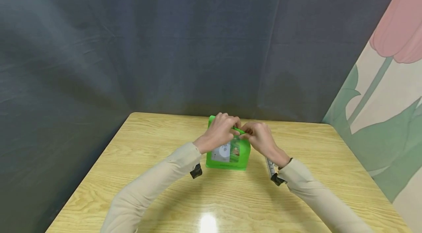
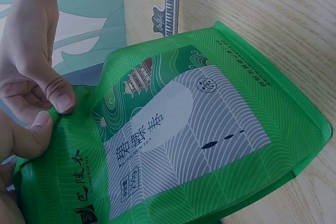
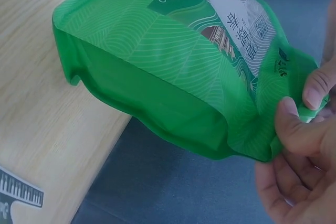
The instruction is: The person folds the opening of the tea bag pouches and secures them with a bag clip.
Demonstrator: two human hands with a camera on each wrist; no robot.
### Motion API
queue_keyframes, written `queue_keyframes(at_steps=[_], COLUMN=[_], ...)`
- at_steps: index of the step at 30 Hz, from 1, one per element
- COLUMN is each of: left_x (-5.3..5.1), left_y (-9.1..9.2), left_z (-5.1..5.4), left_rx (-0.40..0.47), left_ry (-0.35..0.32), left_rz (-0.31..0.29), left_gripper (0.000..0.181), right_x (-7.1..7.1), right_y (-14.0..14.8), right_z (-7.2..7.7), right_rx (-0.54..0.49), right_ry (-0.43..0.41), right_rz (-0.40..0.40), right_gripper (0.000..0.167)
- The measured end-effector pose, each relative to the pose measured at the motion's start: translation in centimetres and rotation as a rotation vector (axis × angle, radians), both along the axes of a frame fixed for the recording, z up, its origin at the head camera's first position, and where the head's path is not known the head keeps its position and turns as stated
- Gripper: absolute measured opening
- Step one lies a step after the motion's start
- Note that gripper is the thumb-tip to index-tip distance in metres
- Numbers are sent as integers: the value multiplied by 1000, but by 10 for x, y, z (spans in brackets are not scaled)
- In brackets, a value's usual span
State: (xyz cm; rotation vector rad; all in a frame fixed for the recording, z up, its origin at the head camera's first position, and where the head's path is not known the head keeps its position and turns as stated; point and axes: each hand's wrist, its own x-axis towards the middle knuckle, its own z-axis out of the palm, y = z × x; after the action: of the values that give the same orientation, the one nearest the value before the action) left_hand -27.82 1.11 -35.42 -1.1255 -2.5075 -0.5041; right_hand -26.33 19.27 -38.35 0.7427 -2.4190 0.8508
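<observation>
The work at the upper edge of the green tea bag looks part-way along: both hands have their grip and the edge is creased between them, yet no open mouth and no contents show, so the handling of that edge seems unfinished; whether it is sealed, torn or merely folded cannot be told. The left hand has its thumb and curled fingers closed on the edge, and the right hand pinches it just beside, thumb against fingers, the two thumbs near each other. The bag hangs from the left hand's grip toward the person, its printed front below both hands and its base lower down over the wooden table; a keyboard-patterned ruler lies apart from it, near the right wrist
</observation>
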Motion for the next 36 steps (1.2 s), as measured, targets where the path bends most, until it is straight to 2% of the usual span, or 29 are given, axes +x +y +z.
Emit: queue_keyframes(at_steps=[6, 11, 14, 20, 29, 32, 36], left_x=[1, -2, -5, -8, -10, -10, -9], left_y=[-1, -3, -6, -12, -16, -17, -17], left_z=[1, 5, 8, 13, 16, 17, 15], left_rx=[-27, -45, -63, -44, -41, -30, -28], left_ry=[20, 30, 29, -23, -55, -74, -68], left_rz=[-4, -32, -24, -23, -32, -46, -49], left_gripper=[11, 12, 15, 17, 19, 18, 18], right_x=[-1, -2, -3, -5, -6, -6, -7], right_y=[0, 0, -1, -1, -1, -1, -1], right_z=[-1, -2, -2, -2, -1, -2, -3], right_rx=[-1, 5, 5, 9, 41, 46, 57], right_ry=[13, 7, 4, 21, 29, 49, 78], right_rz=[0, -9, -10, -17, -20, -27, -31], right_gripper=[11, 12, 11, 13, 11, 13, 16])
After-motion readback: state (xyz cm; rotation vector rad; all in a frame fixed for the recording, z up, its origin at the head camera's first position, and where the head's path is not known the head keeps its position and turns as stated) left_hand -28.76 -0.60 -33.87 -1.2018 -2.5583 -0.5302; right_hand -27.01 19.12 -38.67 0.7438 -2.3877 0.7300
